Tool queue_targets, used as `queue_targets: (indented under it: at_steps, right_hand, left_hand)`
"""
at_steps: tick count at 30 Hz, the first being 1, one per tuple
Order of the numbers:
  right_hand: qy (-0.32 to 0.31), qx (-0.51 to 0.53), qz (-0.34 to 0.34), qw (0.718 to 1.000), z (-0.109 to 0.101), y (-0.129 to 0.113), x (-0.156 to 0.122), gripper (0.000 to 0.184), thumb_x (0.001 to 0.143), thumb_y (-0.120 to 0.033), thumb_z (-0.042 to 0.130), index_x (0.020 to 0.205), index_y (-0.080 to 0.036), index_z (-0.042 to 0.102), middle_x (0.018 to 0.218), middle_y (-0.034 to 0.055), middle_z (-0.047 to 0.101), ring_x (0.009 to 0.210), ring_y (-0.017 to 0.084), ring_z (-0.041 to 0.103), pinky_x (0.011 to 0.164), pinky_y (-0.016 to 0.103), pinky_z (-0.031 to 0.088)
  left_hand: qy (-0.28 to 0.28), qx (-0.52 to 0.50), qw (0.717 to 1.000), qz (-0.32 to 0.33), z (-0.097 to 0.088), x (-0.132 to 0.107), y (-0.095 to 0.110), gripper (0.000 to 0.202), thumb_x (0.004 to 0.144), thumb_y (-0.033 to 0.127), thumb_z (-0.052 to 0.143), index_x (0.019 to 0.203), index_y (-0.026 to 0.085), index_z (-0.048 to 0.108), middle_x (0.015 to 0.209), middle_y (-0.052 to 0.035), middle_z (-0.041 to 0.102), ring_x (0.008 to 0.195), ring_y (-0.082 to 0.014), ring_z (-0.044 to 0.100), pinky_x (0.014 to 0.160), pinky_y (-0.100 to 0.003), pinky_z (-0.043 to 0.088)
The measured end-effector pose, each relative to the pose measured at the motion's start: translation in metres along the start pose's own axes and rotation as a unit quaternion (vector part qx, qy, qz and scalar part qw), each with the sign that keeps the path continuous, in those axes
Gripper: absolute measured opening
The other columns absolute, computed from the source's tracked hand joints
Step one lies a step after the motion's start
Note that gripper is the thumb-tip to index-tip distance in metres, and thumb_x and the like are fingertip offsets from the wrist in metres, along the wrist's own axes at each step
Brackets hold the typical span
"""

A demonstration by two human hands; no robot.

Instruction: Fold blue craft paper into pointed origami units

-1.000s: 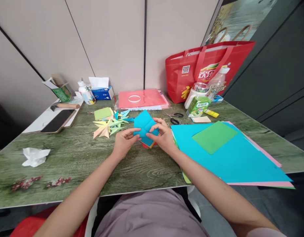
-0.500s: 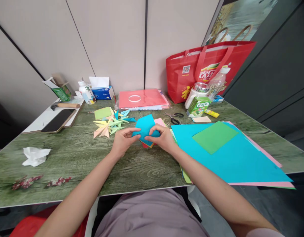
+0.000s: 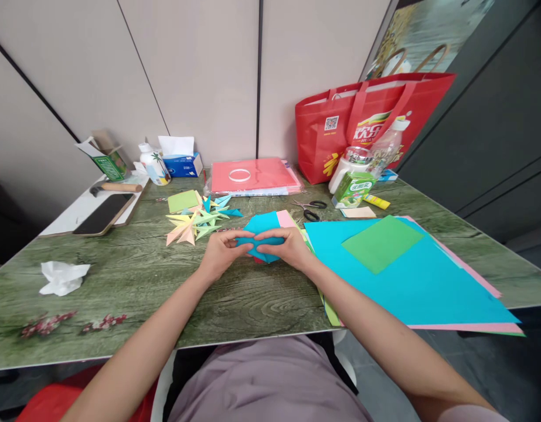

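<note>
Now the small blue paper square [image 3: 262,233] is folded flatter and lower than before, down near the green wooden table [image 3: 133,275]. Both the left hand [image 3: 221,251] and the right hand [image 3: 288,246] pinch it tight at the fold. It looks only partly folded. Finished pointy paper stars [image 3: 195,223] lie just to the left, and big blue paper sheets [image 3: 411,281] wait on the right.

I see the blue paper [image 3: 262,230], a small square sheet, partly folded, creased along a flat horizontal band across its near part. Back flap stands tilted up. It sits above a small stack of coloured squares [image 3: 288,219] near the table's middle, pinched at the fold from both sides.
</note>
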State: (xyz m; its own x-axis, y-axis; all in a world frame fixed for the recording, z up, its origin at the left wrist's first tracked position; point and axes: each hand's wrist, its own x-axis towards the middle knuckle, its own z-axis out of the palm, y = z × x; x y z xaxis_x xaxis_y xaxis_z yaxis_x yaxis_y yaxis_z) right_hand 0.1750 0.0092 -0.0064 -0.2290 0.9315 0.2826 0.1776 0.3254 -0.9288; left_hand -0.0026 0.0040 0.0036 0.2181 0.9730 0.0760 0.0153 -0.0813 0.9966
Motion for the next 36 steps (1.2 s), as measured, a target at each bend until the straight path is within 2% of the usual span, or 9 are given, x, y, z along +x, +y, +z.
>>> queue_targets:
  at_steps: [4,10,16,28,36]
  right_hand:
    - [0.024,0.007,0.001,1.0,0.0,0.0035,0.0006,0.024,0.057,-0.032,0.075,0.079,-0.022,0.072,0.082,0.0011,0.072,0.079,0.02,0.066,0.077,0.034,0.051]
    - [0.037,0.002,0.012,0.999,0.0013,0.0035,0.0001,0.025,0.057,-0.029,0.075,0.08,-0.021,0.071,0.082,0.0014,0.072,0.079,0.02,0.065,0.076,0.033,0.05]
    - [0.039,0.0,0.02,0.999,0.0021,0.002,-0.0001,0.029,0.056,-0.028,0.076,0.083,-0.02,0.07,0.085,0.0011,0.071,0.083,0.02,0.064,0.077,0.033,0.049]
    - [0.051,0.02,0.014,0.998,0.0031,0.0057,0.0002,0.021,0.059,-0.029,0.074,0.078,-0.02,0.07,0.082,0.001,0.071,0.079,0.018,0.065,0.076,0.031,0.05]
    - [0.055,0.013,0.007,0.998,0.0035,0.004,-0.0005,0.018,0.06,-0.029,0.073,0.076,-0.021,0.071,0.079,0.0006,0.072,0.077,0.018,0.065,0.073,0.03,0.051]
  left_hand:
    - [0.01,-0.024,1.0,0.011,-0.0004,0.0003,-0.0033,0.032,0.055,0.027,0.077,0.085,0.016,0.07,0.091,-0.0054,0.068,0.071,-0.0188,0.065,0.068,-0.035,0.057]
    - [0.011,-0.047,0.999,0.007,-0.001,0.0015,-0.0074,0.032,0.055,0.024,0.077,0.085,0.016,0.07,0.085,-0.0046,0.07,0.07,-0.0182,0.065,0.067,-0.034,0.057]
    - [0.019,-0.02,0.999,0.018,-0.0006,0.0009,-0.0058,0.032,0.055,0.022,0.077,0.085,0.015,0.07,0.081,-0.0039,0.07,0.069,-0.0168,0.065,0.067,-0.031,0.056]
    - [0.009,0.011,1.0,0.011,-0.0017,0.0012,-0.0068,0.035,0.056,0.027,0.077,0.087,0.014,0.07,0.091,-0.0062,0.07,0.073,-0.0187,0.066,0.07,-0.033,0.057]
    - [0.009,-0.012,1.0,0.003,-0.0013,0.0014,-0.0054,0.035,0.055,0.024,0.077,0.088,0.014,0.069,0.09,-0.0059,0.071,0.076,-0.0188,0.066,0.069,-0.032,0.056]
